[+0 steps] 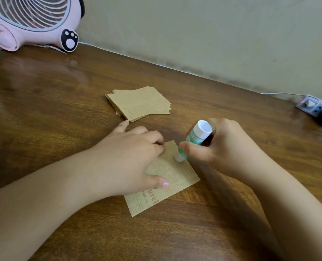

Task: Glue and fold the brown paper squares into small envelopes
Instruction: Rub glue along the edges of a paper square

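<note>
Nearest the camera, two bare forearms reach in from the 7 and 5 o'clock corners over a dark wooden desk (62,113). Between them, just below the middle of the view, lies one brown paper square (175,178) printed with newspaper-style text, flat on the desk and turned like a diamond, one corner pointing to 12 o'clock.

The left hand (135,157) lies on the square's 9 o'clock side, pinning it down: the thumb is stretched flat across the print, the other fingers bent with their tips on the sheet's upper left edge, the little finger reaching out to 11 o'clock onto bare wood. It holds nothing, only presses.

The right hand (218,147), at 3 o'clock of the square, is curled round a glue stick (194,138) with a white and green barrel. The stick tilts, its white upper end toward 1 o'clock, its lower end on the paper near the top corner; it seems to touch the sheet, though the contact itself is hard to make out.

Further off, toward 12 o'clock, a loose stack of brown paper squares (139,102) sits on the desk, fanned and uneven, just beyond the left little finger.

Farthest, at 10 o'clock, stands a pink desk fan (32,25) with a paw-print mark. At 3 o'clock against the wall lies a power strip (314,107) with a red light and a white cable.
</note>
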